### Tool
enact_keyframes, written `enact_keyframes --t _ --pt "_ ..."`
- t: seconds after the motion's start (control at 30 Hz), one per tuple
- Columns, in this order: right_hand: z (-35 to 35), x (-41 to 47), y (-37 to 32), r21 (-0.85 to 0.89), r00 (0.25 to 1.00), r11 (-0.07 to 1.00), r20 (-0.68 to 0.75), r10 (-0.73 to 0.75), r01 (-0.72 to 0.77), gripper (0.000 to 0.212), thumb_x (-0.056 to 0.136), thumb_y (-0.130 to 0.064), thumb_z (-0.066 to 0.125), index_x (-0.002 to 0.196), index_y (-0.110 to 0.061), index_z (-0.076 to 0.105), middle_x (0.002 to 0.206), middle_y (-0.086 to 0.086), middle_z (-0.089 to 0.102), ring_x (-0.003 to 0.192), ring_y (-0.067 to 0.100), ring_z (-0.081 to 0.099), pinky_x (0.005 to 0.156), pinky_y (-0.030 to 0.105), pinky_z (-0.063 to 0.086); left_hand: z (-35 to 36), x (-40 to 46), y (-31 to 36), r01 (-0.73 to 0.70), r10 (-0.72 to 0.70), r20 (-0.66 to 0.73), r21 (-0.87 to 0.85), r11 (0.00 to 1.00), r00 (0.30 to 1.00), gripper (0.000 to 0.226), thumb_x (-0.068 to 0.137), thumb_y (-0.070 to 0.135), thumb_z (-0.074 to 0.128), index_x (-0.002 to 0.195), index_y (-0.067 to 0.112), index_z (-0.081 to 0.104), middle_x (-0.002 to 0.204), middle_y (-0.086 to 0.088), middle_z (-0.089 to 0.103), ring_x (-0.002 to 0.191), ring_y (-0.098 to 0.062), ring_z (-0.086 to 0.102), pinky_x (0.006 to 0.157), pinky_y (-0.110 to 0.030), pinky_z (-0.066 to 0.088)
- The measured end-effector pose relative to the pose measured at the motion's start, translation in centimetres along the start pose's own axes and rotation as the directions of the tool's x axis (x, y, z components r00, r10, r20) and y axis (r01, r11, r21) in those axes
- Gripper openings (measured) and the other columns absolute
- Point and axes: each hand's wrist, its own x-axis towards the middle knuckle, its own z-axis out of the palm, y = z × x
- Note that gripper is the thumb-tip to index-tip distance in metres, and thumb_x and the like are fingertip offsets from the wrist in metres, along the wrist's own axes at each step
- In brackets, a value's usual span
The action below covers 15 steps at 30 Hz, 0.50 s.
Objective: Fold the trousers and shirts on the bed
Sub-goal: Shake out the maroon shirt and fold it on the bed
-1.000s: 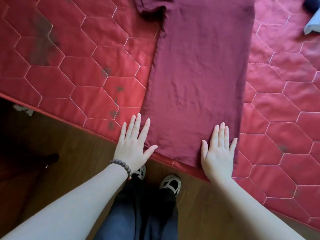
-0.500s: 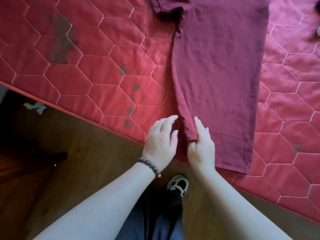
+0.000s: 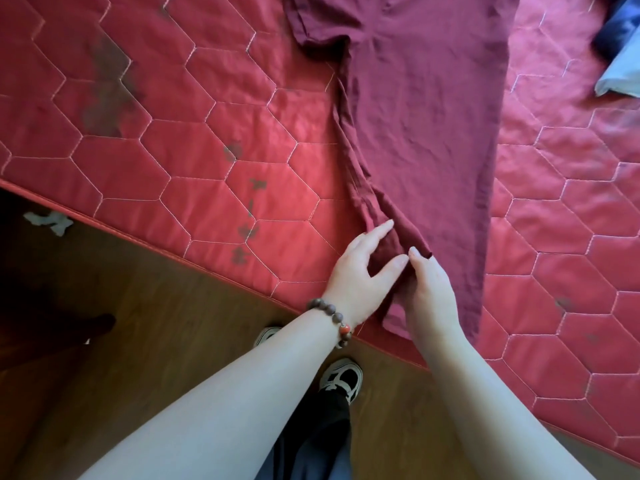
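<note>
A maroon shirt [image 3: 426, 126] lies lengthwise on the red quilted bed [image 3: 194, 140], its hem near the bed's front edge and a short sleeve at the top left. Its left side is bunched into long folds. My left hand [image 3: 363, 275], wearing a bead bracelet, rests with straight fingers on the bunched left edge near the hem. My right hand [image 3: 429, 292] pinches the fabric at the hem's left part, where a small fold stands up by my thumb. The two hands touch at the fingertips.
Dark blue and light blue garments [image 3: 620, 57] lie at the bed's top right. The bed's front edge runs diagonally from left to lower right. Below it is brown wooden floor [image 3: 145, 341] with my shoes [image 3: 343, 377] and a white scrap [image 3: 48, 221].
Both hands left the hem's two corners and came together at the shirt's left edge. The left side of the shirt has been gathered into folds and drawn rightward.
</note>
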Motion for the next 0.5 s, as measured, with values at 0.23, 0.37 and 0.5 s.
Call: enact_keyframes --t 0.23,0.37,0.5 --pt "0.45 0.17 0.44 -0.037 0.999 0.998 -0.031 0.042 -0.043 0.037 0.086 -0.043 0.047 0.104 -0.025 0.073 0.105 0.005 0.073 0.101 0.022 0.068 0.095 0.047 0.051 0.10 0.18 -0.57 0.003 0.014 -0.089 0.189 0.982 0.996 0.062 0.089 0.021 0.064 0.145 0.018 0.041 0.145 0.003 0.048 0.133 -0.005 0.041 0.098 0.005 0.020" --pt "0.31 0.30 0.40 0.039 0.988 0.988 -0.043 0.151 -0.149 0.032 0.083 -0.048 0.050 0.094 -0.031 0.075 0.096 0.002 0.075 0.086 0.021 0.072 0.075 0.040 0.055 -0.02 0.29 -0.31 0.121 -0.115 -0.077 0.072 0.990 0.990 0.055 0.091 0.030 0.063 0.142 0.019 0.046 0.139 0.004 0.055 0.128 -0.005 0.048 0.106 -0.010 0.032" --pt "0.35 0.71 0.16 0.130 0.982 0.977 -0.056 0.179 -0.171 0.028 0.082 -0.042 0.056 0.089 -0.025 0.078 0.097 0.005 0.074 0.088 0.020 0.071 0.073 0.033 0.056 -0.23 0.70 0.06 0.210 -0.221 -0.162 -0.084 0.974 0.962 0.046 0.086 0.026 0.070 0.128 0.023 0.052 0.116 0.013 0.062 0.101 0.013 0.055 0.090 -0.005 0.041"
